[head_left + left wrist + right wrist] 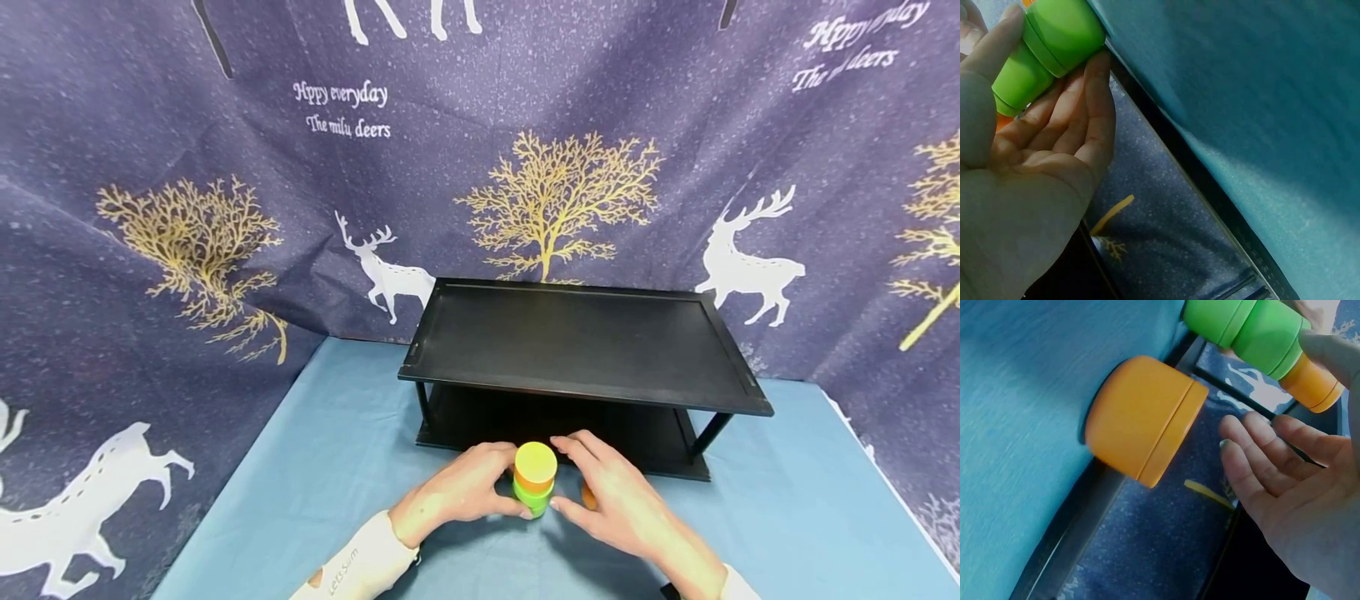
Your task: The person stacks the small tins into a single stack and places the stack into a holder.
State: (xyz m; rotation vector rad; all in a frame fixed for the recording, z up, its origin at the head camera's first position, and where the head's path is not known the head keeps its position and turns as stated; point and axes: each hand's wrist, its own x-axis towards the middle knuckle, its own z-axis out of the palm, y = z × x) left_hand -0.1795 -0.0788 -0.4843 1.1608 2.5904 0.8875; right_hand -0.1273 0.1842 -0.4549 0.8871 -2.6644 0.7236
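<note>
In the head view my left hand (476,487) grips a small upright stack of stacking cups (533,493), thumb on the near side and fingers behind. The stack has green cups (1063,34) below and an orange cup (1313,384) with a yellow top (536,461) above. My right hand (615,500) is spread at the stack's right side, its thumb tip close to the green part. Its fingers are loosely bent around no object in the right wrist view. A separate, larger orange cup (1141,419) stands on the table, mostly hidden under my right hand in the head view.
A black two-tier shelf (577,337) stands just behind the cups, its lower board (480,417) near my fingertips. Blue cloth (337,442) covers the table. A dark curtain (420,183) with deer and trees hangs behind and at both sides.
</note>
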